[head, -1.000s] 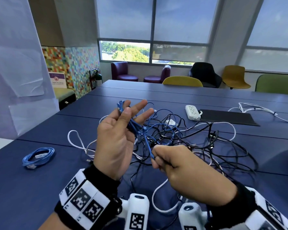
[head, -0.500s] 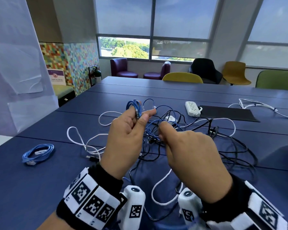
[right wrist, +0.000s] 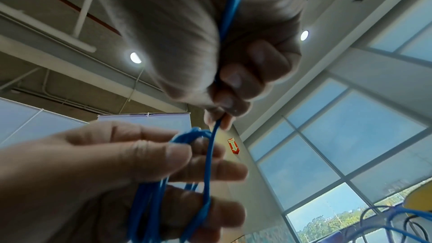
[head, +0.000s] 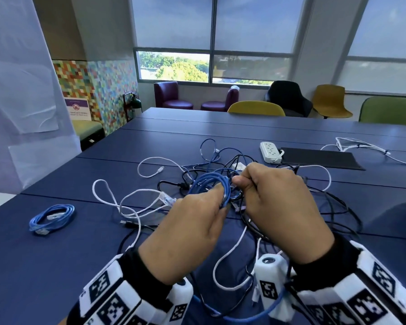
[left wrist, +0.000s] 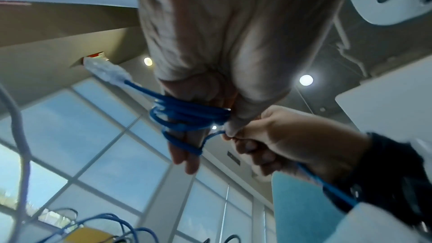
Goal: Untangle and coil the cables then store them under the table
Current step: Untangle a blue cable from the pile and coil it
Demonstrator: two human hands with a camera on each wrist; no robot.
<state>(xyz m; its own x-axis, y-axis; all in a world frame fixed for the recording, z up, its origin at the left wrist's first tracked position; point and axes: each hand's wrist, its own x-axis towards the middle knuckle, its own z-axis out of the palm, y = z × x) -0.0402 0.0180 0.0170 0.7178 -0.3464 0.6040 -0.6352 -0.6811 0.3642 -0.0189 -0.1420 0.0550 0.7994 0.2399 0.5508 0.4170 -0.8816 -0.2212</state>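
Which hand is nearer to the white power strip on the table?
Right. The right hand is raised just in front of the white power strip, pinching the blue cable; the left hand holds that cable's coil farther left and nearer the person.

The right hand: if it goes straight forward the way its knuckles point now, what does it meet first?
Probably the tangled cables lying on the table just beyond the right hand. The white power strip lies farther on, slightly to the right. Depth is unclear from the head view.
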